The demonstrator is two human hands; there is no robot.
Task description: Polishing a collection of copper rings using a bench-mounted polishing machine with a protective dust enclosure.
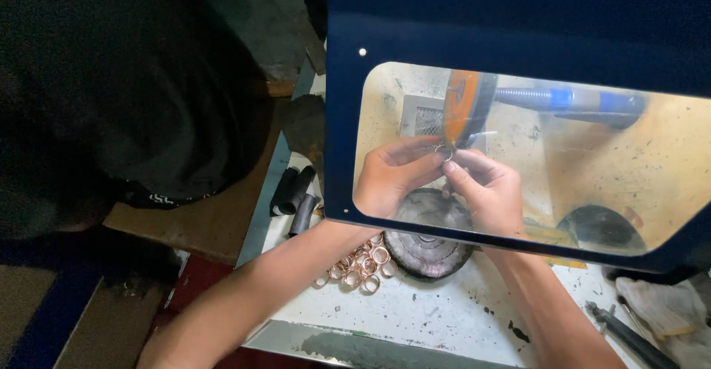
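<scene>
Behind the dark blue guard (385,35) with its clear window you work at the orange wheel (465,106) on its spindle, both hands raised to it: your left hand (391,175) and right hand (485,187) each pinch narrow on one small metal ring (444,152), held right at the wheel's lower edge. Judging by that, this ring is mid-pass, not finished. Lower down, a heap of copper-coloured rings (359,261) lies on the white bench (444,317) beside a round dark buff (429,247), whether done or waiting you can't tell
</scene>
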